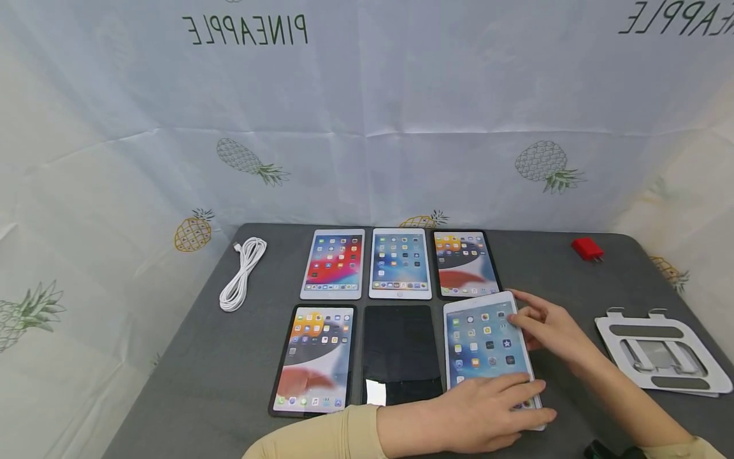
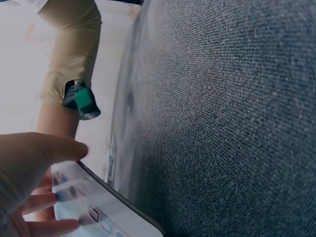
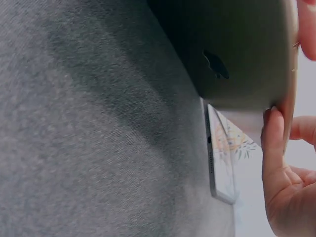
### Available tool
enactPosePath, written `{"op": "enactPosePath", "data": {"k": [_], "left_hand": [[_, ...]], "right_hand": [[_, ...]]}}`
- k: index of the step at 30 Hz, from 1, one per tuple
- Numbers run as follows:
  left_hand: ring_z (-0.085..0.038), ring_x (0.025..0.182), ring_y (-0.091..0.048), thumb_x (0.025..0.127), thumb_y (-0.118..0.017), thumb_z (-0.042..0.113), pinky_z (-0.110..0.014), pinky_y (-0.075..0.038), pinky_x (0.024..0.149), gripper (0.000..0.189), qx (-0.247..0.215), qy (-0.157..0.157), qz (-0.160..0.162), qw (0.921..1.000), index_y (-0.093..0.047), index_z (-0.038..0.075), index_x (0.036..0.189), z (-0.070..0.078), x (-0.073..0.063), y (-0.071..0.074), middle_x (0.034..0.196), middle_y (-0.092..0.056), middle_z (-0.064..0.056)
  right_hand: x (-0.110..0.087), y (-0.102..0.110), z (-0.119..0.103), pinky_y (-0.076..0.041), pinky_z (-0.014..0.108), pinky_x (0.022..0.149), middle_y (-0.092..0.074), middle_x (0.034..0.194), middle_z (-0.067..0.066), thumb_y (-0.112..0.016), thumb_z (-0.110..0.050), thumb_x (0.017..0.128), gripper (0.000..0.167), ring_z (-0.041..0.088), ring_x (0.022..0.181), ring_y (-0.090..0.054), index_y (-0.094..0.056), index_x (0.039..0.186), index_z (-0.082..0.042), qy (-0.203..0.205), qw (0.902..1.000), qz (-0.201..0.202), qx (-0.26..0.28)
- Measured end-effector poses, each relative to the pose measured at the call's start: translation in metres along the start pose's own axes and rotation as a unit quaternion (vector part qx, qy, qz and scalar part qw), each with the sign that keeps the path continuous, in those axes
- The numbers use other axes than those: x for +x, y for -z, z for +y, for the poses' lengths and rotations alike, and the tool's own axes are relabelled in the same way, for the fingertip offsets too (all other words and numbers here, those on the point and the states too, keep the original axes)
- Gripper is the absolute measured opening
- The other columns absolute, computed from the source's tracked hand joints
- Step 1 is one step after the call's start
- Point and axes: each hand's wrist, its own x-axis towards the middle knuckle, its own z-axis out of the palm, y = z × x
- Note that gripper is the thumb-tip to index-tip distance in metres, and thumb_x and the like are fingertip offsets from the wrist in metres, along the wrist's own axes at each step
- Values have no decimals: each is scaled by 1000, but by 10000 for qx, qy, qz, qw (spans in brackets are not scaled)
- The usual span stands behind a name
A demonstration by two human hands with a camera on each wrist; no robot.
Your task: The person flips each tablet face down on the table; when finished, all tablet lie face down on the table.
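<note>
Currently holds a white tablet (image 1: 482, 338) at lower right of centre in the head view, tilted partly off the grey tabletop (image 1: 229, 370), just beside a dark-screened tablet (image 1: 401, 344). Pinches its upper right edge with the right hand (image 1: 550, 328); spreads the left hand (image 1: 487, 408) across its lower end. Appears to be at a lifting or setting-down step, cannot tell which; seems to call next for a steady pinch and clearance from the dark-screened tablet.

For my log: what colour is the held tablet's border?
White; the head view shows the held tablet best.
</note>
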Motion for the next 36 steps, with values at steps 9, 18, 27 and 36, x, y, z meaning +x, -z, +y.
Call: {"op": "enactPosePath", "data": {"k": [9,18,27,36], "left_hand": [[-13,139,-34,92,-63,20,-11,-16,107,40,-458,211,1196,9915,-61,15,131,2,-3,0,145,-47,-4],[-13,144,-25,87,-69,15,-18,-22,111,38,-1029,362,2088,9719,-62,12,124,3,-7,-3,142,-47,-6],[-14,140,-32,83,-77,23,-21,-29,110,36,-1079,408,2669,9568,-66,13,116,-2,-13,-1,136,-51,-6],[-14,134,-41,81,-80,28,-23,-32,109,35,-1020,219,2924,9506,-71,15,112,-15,-22,3,131,-56,-4]], "right_hand": [[1,2,-14,-56,28,56,-69,82,2,-61,-18,96,58,17,61,-63,-39,145,3,390,9971,593,-257],[2,1,-27,-52,28,51,-66,74,0,-64,-18,94,54,16,52,-58,-45,141,1,611,9919,882,-676],[9,-4,-38,-54,31,55,-63,77,6,-63,-25,96,57,19,56,-58,-42,144,-2,693,9951,477,-522],[18,-11,-34,-58,30,70,-58,109,16,-58,-27,99,52,6,88,-61,-43,142,-3,795,9959,369,-226]]}}
